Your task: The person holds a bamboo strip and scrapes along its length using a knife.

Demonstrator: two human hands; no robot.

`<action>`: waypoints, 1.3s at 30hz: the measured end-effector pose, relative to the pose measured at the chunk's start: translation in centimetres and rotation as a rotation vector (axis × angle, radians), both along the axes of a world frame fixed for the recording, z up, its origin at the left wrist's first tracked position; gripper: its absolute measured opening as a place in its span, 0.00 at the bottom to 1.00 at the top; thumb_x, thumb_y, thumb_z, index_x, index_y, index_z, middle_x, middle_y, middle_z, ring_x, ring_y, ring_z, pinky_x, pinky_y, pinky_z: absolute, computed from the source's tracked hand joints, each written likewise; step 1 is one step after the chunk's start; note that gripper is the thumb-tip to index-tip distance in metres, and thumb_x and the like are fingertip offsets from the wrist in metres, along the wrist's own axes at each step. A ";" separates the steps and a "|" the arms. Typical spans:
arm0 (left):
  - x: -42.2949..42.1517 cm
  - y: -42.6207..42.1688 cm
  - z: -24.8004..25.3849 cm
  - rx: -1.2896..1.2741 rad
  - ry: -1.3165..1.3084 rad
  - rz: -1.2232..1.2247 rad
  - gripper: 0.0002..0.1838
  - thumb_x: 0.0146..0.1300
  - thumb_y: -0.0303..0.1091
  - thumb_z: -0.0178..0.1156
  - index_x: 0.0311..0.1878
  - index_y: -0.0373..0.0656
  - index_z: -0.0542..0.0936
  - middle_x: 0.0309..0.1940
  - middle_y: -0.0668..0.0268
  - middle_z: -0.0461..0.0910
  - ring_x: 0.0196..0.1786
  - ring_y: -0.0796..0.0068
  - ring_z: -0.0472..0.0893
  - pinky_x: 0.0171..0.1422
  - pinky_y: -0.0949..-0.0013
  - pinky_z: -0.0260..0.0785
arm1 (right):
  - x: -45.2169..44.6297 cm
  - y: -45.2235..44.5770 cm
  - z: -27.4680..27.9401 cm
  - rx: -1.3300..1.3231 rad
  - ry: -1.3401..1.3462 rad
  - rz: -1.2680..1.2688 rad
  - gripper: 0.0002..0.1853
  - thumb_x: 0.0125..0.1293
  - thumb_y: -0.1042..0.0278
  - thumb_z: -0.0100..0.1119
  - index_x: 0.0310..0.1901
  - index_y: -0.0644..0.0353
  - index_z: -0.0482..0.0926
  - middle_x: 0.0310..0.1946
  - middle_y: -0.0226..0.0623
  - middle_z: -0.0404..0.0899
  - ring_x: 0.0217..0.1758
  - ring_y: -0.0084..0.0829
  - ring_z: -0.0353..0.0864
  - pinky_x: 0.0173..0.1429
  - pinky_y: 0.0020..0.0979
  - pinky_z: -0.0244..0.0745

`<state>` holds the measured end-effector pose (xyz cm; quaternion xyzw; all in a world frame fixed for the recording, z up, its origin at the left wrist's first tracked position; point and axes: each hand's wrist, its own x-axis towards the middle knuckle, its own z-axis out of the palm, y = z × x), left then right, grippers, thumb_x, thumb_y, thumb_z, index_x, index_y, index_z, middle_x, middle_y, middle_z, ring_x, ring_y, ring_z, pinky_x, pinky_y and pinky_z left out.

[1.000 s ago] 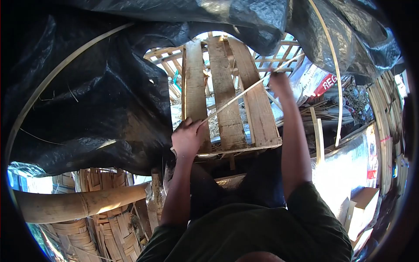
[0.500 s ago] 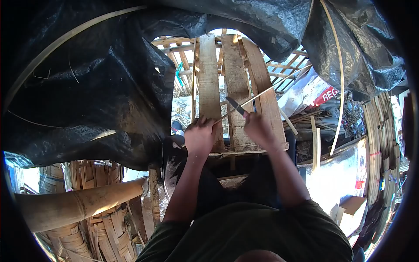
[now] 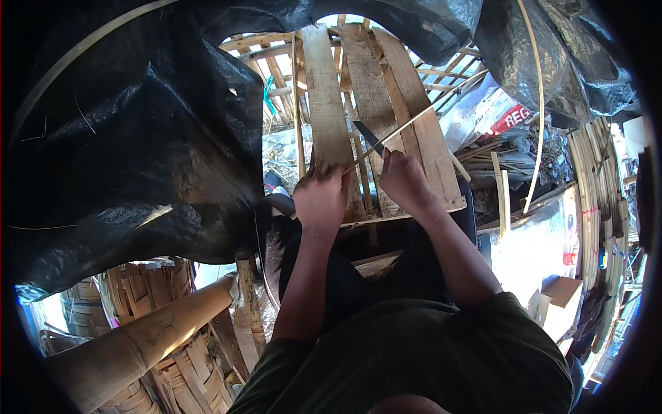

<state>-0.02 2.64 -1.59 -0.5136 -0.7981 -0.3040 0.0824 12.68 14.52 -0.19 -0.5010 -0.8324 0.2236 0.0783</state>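
My left hand is closed around the near end of a thin bamboo strip, which slants up to the right over the wooden slats. In my right hand is a knife, gripped by its handle. Its dark blade points up and to the left and crosses the strip a short way from my left hand. Both hands are over the near part of the slatted surface, just beyond my knees. The fingers of my left hand curl under, partly hidden from above.
Black plastic sheeting hangs at the left and above. A thick bamboo pole lies at lower left beside woven bamboo. To the right are a white and red sack, upright strips and a cardboard box.
The camera view has tilted, so the slats and hands sit higher in the picture. My right hand, blurred before, is sharper now. Both hands keep their grip on the knife and strip.
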 end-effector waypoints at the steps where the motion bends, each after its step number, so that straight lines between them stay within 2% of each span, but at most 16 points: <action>1: -0.1 0.0 0.2 0.050 -0.060 -0.009 0.06 0.56 0.38 0.68 0.31 0.47 0.84 0.29 0.65 0.80 0.32 0.61 0.82 0.36 0.62 0.75 | -0.1 -0.2 0.7 0.006 -0.031 -0.005 0.20 0.74 0.63 0.42 0.35 0.72 0.79 0.31 0.63 0.81 0.41 0.62 0.83 0.48 0.53 0.77; 5: -1.1 -2.5 2.2 0.012 -0.300 -0.039 0.07 0.54 0.34 0.70 0.35 0.44 0.86 0.31 0.62 0.83 0.32 0.56 0.82 0.40 0.59 0.74 | 0.2 0.2 -0.1 -0.040 0.079 -0.014 0.19 0.74 0.63 0.45 0.36 0.71 0.79 0.28 0.64 0.79 0.37 0.62 0.81 0.43 0.56 0.74; 8: -1.9 -4.9 3.6 -0.001 -0.224 -0.032 0.07 0.54 0.30 0.70 0.36 0.41 0.86 0.32 0.60 0.82 0.36 0.56 0.81 0.43 0.57 0.73 | 0.3 0.2 -0.3 0.031 0.083 0.009 0.19 0.74 0.62 0.44 0.36 0.71 0.79 0.29 0.63 0.80 0.37 0.61 0.81 0.43 0.54 0.74; 12: -1.3 -5.7 1.3 0.137 -0.381 -0.044 0.07 0.54 0.27 0.70 0.37 0.40 0.86 0.32 0.57 0.80 0.38 0.57 0.80 0.42 0.61 0.72 | 0.5 2.9 1.8 -0.184 -0.096 0.014 0.19 0.74 0.63 0.43 0.36 0.70 0.80 0.29 0.58 0.82 0.36 0.53 0.85 0.41 0.48 0.80; 14: -1.1 -5.7 0.6 0.161 -0.292 -0.011 0.06 0.55 0.28 0.70 0.36 0.41 0.86 0.30 0.58 0.79 0.36 0.57 0.80 0.41 0.60 0.72 | 0.9 4.0 0.5 0.052 -0.204 0.010 0.19 0.74 0.63 0.43 0.37 0.67 0.82 0.31 0.56 0.83 0.37 0.46 0.87 0.38 0.41 0.82; 15: -0.9 -5.6 0.4 0.185 -0.210 0.017 0.05 0.55 0.28 0.69 0.36 0.41 0.85 0.28 0.58 0.79 0.33 0.57 0.80 0.39 0.59 0.71 | 0.4 2.8 -0.2 0.341 -0.734 0.602 0.19 0.74 0.62 0.42 0.38 0.66 0.82 0.35 0.56 0.83 0.39 0.44 0.87 0.38 0.36 0.83; 16: -0.8 -5.7 0.3 0.181 -0.204 0.015 0.05 0.55 0.28 0.69 0.36 0.41 0.85 0.28 0.58 0.79 0.33 0.57 0.80 0.39 0.59 0.71 | -0.5 0.7 -1.5 0.318 -0.536 0.638 0.15 0.72 0.64 0.49 0.40 0.67 0.82 0.38 0.51 0.83 0.41 0.41 0.87 0.40 0.36 0.83; 18: -0.5 -5.6 0.4 0.184 -0.240 0.079 0.07 0.55 0.29 0.70 0.38 0.43 0.86 0.27 0.58 0.79 0.30 0.57 0.80 0.35 0.60 0.72 | -1.7 -2.5 1.7 -0.092 -0.149 0.150 0.13 0.70 0.66 0.52 0.40 0.67 0.82 0.35 0.47 0.83 0.39 0.40 0.87 0.41 0.38 0.83; 22: -0.7 -5.9 0.6 0.206 -0.284 0.071 0.09 0.53 0.30 0.71 0.39 0.44 0.87 0.26 0.58 0.80 0.28 0.58 0.81 0.33 0.61 0.72 | 0.4 3.0 2.3 -0.086 -0.172 0.002 0.15 0.70 0.69 0.47 0.38 0.67 0.84 0.35 0.49 0.83 0.38 0.44 0.87 0.39 0.41 0.83; 24: -0.9 -5.8 0.6 0.197 -0.288 0.060 0.10 0.53 0.32 0.72 0.39 0.45 0.88 0.26 0.58 0.82 0.28 0.59 0.82 0.34 0.62 0.73 | -0.3 0.7 2.9 0.284 -0.730 0.683 0.14 0.70 0.70 0.47 0.41 0.66 0.83 0.37 0.48 0.84 0.39 0.43 0.87 0.39 0.41 0.84; 26: -0.7 -5.9 1.2 0.165 -0.278 0.066 0.09 0.53 0.33 0.72 0.39 0.46 0.88 0.26 0.59 0.82 0.29 0.59 0.83 0.34 0.63 0.73 | -2.3 -4.3 2.9 -0.151 -0.225 0.199 0.15 0.70 0.65 0.47 0.45 0.68 0.79 0.39 0.54 0.83 0.43 0.47 0.87 0.47 0.41 0.83; 28: -0.6 -5.9 1.5 0.140 -0.268 0.071 0.09 0.54 0.34 0.72 0.40 0.47 0.88 0.26 0.60 0.82 0.29 0.60 0.83 0.34 0.63 0.73 | -2.0 -4.7 3.3 -0.203 -0.127 0.166 0.15 0.69 0.66 0.46 0.44 0.68 0.80 0.39 0.57 0.83 0.42 0.49 0.86 0.49 0.43 0.82; 31: -0.7 -5.9 1.5 0.129 -0.269 0.087 0.09 0.54 0.32 0.73 0.39 0.45 0.89 0.27 0.59 0.84 0.30 0.64 0.85 0.35 0.67 0.75 | -1.5 -1.8 2.8 -0.256 -0.184 0.267 0.15 0.67 0.67 0.47 0.44 0.68 0.80 0.39 0.56 0.83 0.43 0.50 0.86 0.48 0.44 0.82; 34: -0.6 -6.1 1.5 0.129 -0.290 0.097 0.09 0.54 0.33 0.73 0.40 0.45 0.89 0.28 0.59 0.84 0.30 0.64 0.86 0.35 0.68 0.75 | -0.2 1.5 1.2 -0.169 -0.111 0.041 0.16 0.65 0.67 0.49 0.45 0.69 0.81 0.38 0.56 0.84 0.43 0.49 0.87 0.47 0.44 0.83; 36: -0.6 -5.9 1.7 0.098 -0.285 0.107 0.10 0.54 0.33 0.73 0.40 0.45 0.88 0.29 0.58 0.85 0.31 0.64 0.86 0.34 0.68 0.76 | -0.6 -0.8 1.9 0.121 -0.574 0.485 0.17 0.67 0.65 0.49 0.47 0.71 0.79 0.41 0.55 0.83 0.45 0.47 0.86 0.45 0.42 0.84; 39: -0.3 -5.8 1.9 0.137 -0.292 0.163 0.11 0.53 0.32 0.74 0.40 0.43 0.88 0.29 0.57 0.86 0.31 0.65 0.87 0.34 0.70 0.76 | -2.7 -5.4 2.7 -0.235 -0.245 0.272 0.16 0.68 0.67 0.49 0.48 0.73 0.78 0.40 0.54 0.83 0.43 0.45 0.86 0.42 0.39 0.84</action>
